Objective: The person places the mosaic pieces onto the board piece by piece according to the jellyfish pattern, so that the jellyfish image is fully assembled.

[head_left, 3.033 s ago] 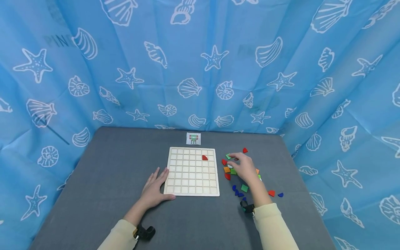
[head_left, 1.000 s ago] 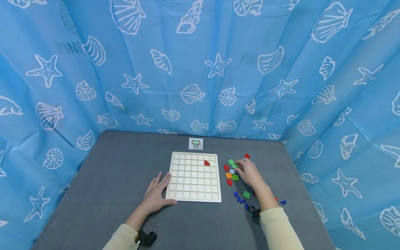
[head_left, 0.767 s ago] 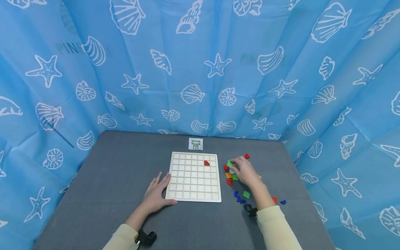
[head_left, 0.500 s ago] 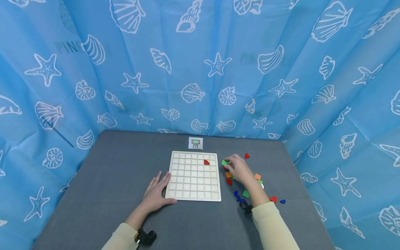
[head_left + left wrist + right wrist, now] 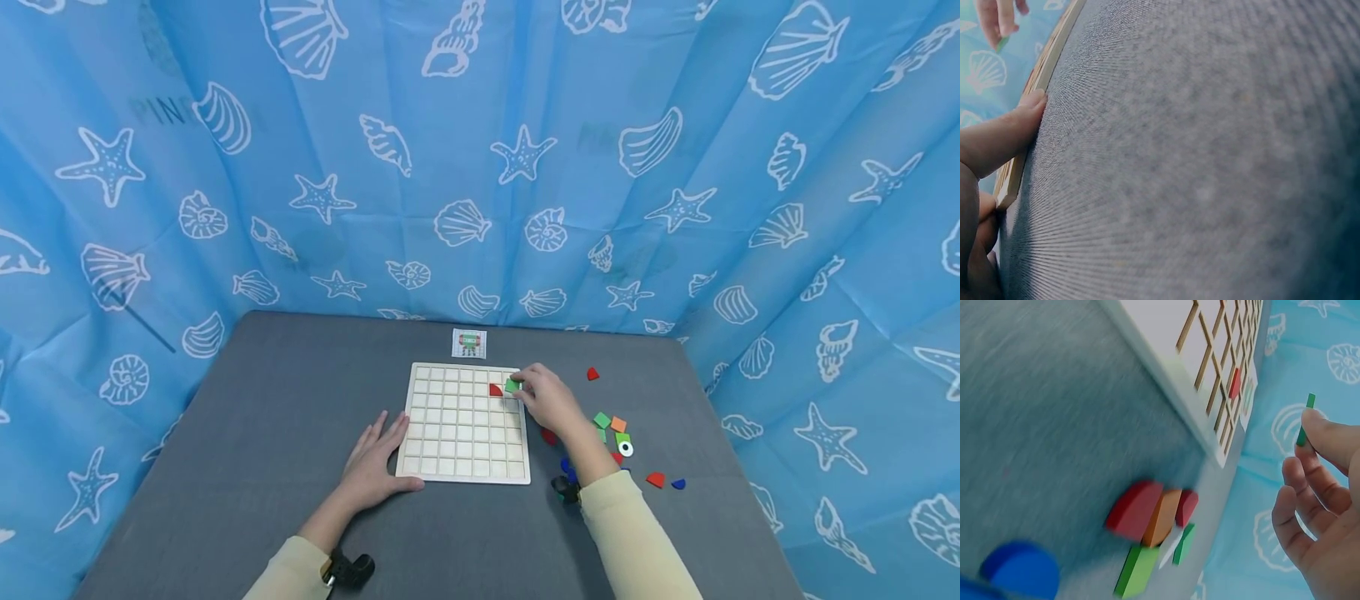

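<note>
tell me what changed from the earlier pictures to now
The right hand left the pile of loose pieces, where it had been picking through them, and moved left over the grid board, now pinching a green square tile beside the red quarter-circle piece. The left hand stayed flat against the board's near left corner; the red piece and the pattern card did not move.

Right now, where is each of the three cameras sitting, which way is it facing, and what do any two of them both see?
Head: worn high, looks forward and down at the grid board; shows both forearms, left hand, right hand.
Left wrist: low over the grey table, looks along the board edge; left fingers show.
Right wrist: low beside the board, loose pieces near; right fingers show.
Shared: head and right wrist both show the green tile pinched, and the red piece seated in the board.
</note>
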A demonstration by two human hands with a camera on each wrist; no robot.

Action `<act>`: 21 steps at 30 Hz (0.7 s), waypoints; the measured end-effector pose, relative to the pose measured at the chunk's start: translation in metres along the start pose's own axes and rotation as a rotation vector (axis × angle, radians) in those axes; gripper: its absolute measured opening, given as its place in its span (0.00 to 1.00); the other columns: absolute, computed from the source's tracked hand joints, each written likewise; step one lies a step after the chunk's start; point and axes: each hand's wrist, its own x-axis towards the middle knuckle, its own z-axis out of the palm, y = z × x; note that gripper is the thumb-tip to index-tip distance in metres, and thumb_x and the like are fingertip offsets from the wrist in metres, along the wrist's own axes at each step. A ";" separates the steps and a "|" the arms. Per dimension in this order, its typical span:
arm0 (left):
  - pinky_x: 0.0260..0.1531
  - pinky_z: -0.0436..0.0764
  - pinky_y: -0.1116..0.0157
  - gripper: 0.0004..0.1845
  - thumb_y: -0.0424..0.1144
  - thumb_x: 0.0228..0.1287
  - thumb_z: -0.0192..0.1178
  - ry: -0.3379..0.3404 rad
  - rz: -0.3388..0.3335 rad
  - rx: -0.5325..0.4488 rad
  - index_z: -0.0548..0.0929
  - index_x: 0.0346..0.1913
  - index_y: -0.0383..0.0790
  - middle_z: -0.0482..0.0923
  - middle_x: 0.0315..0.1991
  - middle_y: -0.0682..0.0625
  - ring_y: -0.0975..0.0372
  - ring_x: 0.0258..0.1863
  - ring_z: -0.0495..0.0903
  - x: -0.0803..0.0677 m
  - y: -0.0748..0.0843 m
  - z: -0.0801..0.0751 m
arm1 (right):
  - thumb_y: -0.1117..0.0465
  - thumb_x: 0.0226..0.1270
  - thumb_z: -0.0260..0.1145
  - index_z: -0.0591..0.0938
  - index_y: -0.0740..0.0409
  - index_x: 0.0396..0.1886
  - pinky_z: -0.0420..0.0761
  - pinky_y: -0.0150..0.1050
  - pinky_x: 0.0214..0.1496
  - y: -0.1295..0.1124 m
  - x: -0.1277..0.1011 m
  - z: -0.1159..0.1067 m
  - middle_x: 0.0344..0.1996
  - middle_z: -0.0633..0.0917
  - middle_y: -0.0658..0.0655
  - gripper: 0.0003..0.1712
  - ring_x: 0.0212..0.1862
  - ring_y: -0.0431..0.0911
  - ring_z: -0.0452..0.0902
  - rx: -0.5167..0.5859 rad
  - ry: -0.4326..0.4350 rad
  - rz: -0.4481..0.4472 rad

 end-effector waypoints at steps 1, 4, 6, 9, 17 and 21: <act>0.76 0.48 0.37 0.65 0.73 0.43 0.71 0.002 0.002 -0.004 0.53 0.81 0.49 0.50 0.81 0.51 0.47 0.82 0.39 0.000 0.000 0.000 | 0.59 0.69 0.70 0.86 0.53 0.56 0.83 0.48 0.48 -0.002 0.002 0.001 0.50 0.83 0.54 0.17 0.47 0.48 0.80 -0.003 -0.004 0.000; 0.76 0.47 0.37 0.66 0.73 0.42 0.71 0.000 -0.001 -0.012 0.53 0.81 0.50 0.50 0.82 0.51 0.48 0.82 0.38 0.000 0.000 0.000 | 0.58 0.70 0.69 0.85 0.53 0.58 0.82 0.47 0.47 -0.008 0.008 0.005 0.51 0.82 0.54 0.17 0.47 0.48 0.79 0.006 -0.024 0.000; 0.75 0.47 0.37 0.66 0.73 0.42 0.71 0.000 0.000 -0.006 0.53 0.81 0.50 0.49 0.82 0.51 0.47 0.82 0.38 0.001 -0.001 0.000 | 0.58 0.71 0.68 0.85 0.52 0.59 0.82 0.46 0.47 -0.013 0.013 0.008 0.51 0.82 0.54 0.18 0.47 0.47 0.79 0.015 -0.036 -0.005; 0.76 0.46 0.37 0.66 0.74 0.42 0.70 -0.007 -0.004 0.008 0.52 0.81 0.51 0.48 0.82 0.52 0.48 0.82 0.37 0.001 -0.004 -0.001 | 0.57 0.72 0.67 0.84 0.52 0.60 0.82 0.46 0.47 -0.019 0.021 0.015 0.52 0.82 0.54 0.18 0.48 0.48 0.79 0.034 -0.053 -0.021; 0.76 0.48 0.38 0.66 0.75 0.42 0.70 -0.008 0.006 0.013 0.53 0.81 0.49 0.51 0.81 0.50 0.47 0.82 0.39 0.002 -0.001 -0.002 | 0.56 0.71 0.68 0.85 0.51 0.58 0.84 0.46 0.50 -0.021 0.036 0.036 0.50 0.83 0.52 0.17 0.50 0.47 0.81 -0.046 -0.093 -0.035; 0.76 0.47 0.38 0.66 0.74 0.42 0.70 -0.010 0.008 0.011 0.53 0.81 0.49 0.50 0.82 0.51 0.47 0.82 0.39 0.001 0.000 -0.001 | 0.57 0.70 0.69 0.87 0.52 0.55 0.82 0.48 0.54 -0.017 0.040 0.044 0.49 0.83 0.53 0.16 0.53 0.49 0.80 -0.055 -0.112 -0.036</act>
